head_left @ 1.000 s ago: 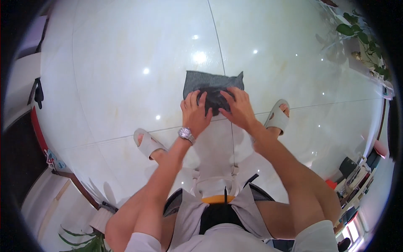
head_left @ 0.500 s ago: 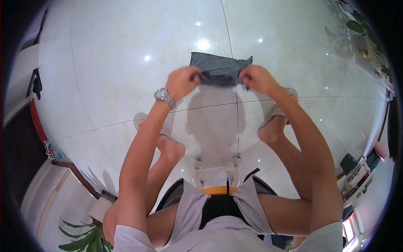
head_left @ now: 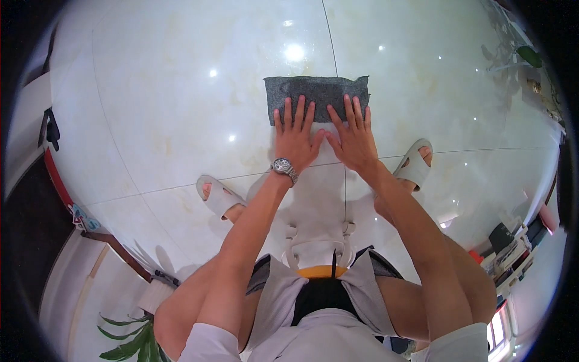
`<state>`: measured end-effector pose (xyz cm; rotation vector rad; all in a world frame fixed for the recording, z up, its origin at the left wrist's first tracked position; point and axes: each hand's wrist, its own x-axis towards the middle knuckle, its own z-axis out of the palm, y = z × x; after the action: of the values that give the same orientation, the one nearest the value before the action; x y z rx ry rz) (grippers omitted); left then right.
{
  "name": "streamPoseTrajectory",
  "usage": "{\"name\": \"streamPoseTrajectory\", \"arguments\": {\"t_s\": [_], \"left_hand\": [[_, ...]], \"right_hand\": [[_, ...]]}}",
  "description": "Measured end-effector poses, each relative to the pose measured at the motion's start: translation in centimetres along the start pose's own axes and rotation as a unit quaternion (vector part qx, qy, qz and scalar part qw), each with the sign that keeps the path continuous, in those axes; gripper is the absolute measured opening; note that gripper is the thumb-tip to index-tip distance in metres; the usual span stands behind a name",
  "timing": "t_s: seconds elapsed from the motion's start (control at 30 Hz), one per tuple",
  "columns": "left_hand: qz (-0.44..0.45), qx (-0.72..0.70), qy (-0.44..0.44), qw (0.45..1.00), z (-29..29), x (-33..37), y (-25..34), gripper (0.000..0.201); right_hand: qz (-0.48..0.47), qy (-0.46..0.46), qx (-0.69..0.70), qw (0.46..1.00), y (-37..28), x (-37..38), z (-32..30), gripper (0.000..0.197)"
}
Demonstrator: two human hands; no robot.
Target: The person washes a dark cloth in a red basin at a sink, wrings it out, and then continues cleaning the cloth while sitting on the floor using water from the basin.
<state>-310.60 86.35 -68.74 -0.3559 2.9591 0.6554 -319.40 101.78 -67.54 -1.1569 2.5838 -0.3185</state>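
Note:
A dark grey cloth [head_left: 322,87] lies spread as a wide rectangle on the pale tiled floor [head_left: 181,114], its upper right corner slightly wrinkled. My left hand [head_left: 294,130], with a silver watch [head_left: 282,166] at the wrist, rests flat with its fingers spread over the cloth's near left part. Over the near right part lie the spread fingers of my right hand [head_left: 354,136]. Both palms reach past the cloth's near edge, and the thumbs point toward each other, close together. Neither hand grips anything.
My feet in light sandals [head_left: 222,196] stand to either side. I sit on a low seat with a yellow edge [head_left: 322,271]. A potted plant [head_left: 129,341] is at the lower left, and a shelf of items [head_left: 512,253] is at the right. A red-edged dark mat [head_left: 36,223] lies left.
Both hands have let go of the cloth's near corners and moved inward, now lying flat on it with fingers spread. The cloth has gone from partly lifted to lying flat.

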Motion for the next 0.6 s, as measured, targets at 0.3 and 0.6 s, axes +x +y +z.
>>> {"name": "streamPoseTrajectory", "arguments": {"t_s": [0.3,0.6], "left_hand": [[0.034,0.043,0.024,0.998,-1.1,7.4,-2.7,0.063],[0.003,0.024,-0.048,0.999,0.0,2.9,-0.4,0.073]], "right_hand": [[-0.032,0.092,0.022,0.995,2.5,8.7,-0.6,0.044],[-0.01,0.05,0.01,0.999,1.1,3.0,0.2,0.043]]}}
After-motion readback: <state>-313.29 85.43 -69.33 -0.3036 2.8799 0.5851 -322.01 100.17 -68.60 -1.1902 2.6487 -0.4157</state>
